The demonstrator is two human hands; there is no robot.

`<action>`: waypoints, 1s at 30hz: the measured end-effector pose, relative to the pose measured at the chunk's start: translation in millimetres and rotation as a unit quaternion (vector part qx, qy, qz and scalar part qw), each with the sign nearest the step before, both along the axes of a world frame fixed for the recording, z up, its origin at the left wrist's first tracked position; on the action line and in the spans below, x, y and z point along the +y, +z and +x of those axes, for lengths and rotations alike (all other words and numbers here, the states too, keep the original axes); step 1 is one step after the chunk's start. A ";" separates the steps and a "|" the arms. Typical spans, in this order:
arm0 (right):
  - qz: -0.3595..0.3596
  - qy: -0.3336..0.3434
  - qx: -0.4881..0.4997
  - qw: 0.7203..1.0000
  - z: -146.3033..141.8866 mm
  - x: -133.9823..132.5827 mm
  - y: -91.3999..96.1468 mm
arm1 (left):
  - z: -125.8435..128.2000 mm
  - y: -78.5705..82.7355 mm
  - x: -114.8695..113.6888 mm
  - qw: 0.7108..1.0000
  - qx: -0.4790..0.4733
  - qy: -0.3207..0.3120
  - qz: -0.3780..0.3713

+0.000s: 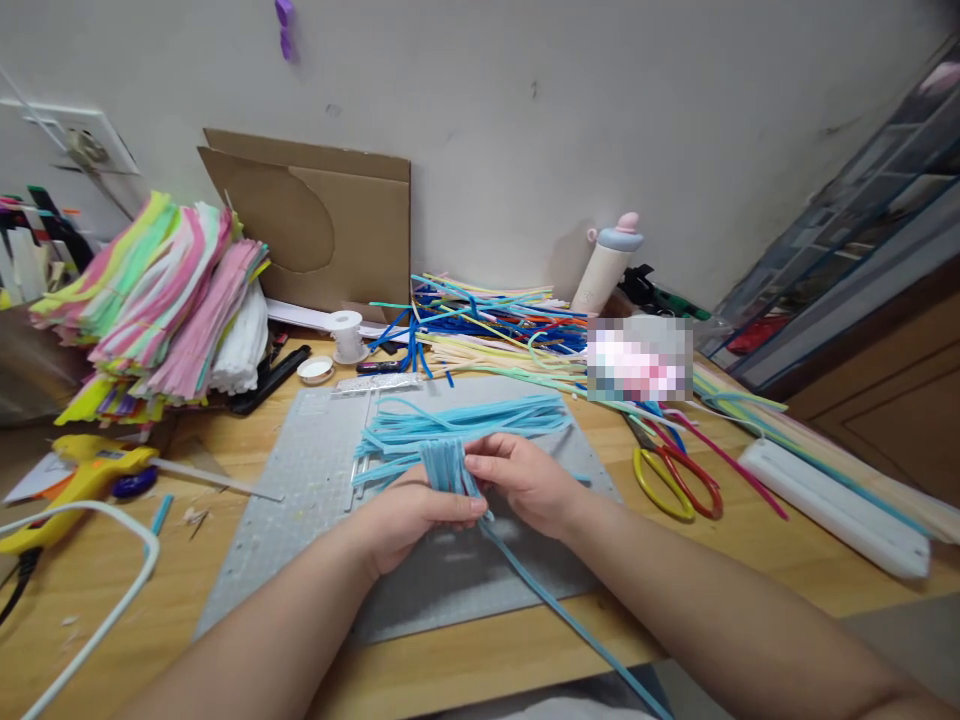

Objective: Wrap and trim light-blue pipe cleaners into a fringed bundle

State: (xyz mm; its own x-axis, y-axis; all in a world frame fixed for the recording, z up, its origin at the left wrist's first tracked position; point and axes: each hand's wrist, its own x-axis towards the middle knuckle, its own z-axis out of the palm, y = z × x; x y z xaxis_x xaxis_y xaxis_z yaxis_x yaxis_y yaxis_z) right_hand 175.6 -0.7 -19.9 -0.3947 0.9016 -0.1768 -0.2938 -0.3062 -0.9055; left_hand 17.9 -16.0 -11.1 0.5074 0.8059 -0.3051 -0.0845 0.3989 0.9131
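A row of light blue pipe cleaners, bent and packed side by side, is held above the grey cutting mat. My left hand grips it from below, thumb pressed along its lower edge. At its right side my right hand pinches the edge with thumb and fingers. One long blue strand trails from the piece down to the right, past the table's front edge. Just behind my hands lies a loose bundle of blue pipe cleaners on the mat.
Scissors with yellow and red handles lie right of the mat, near a white power strip. On the left are a yellow glue gun and stacked coloured pipe cleaners. Behind stand a thread spool, cardboard and a bottle.
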 end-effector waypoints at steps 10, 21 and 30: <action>-0.006 -0.071 0.055 0.996 5.5 11.6 3.2 | -2.8 6.9 4.8 0.990 0.065 0.013 0.123; 0.148 -0.008 -0.203 0.968 7.6 2.4 16.9 | -10.6 15.6 5.6 0.828 0.326 0.123 0.440; 0.076 0.020 -0.134 0.988 7.4 7.2 6.0 | -12.7 8.1 18.4 0.986 0.050 0.146 0.061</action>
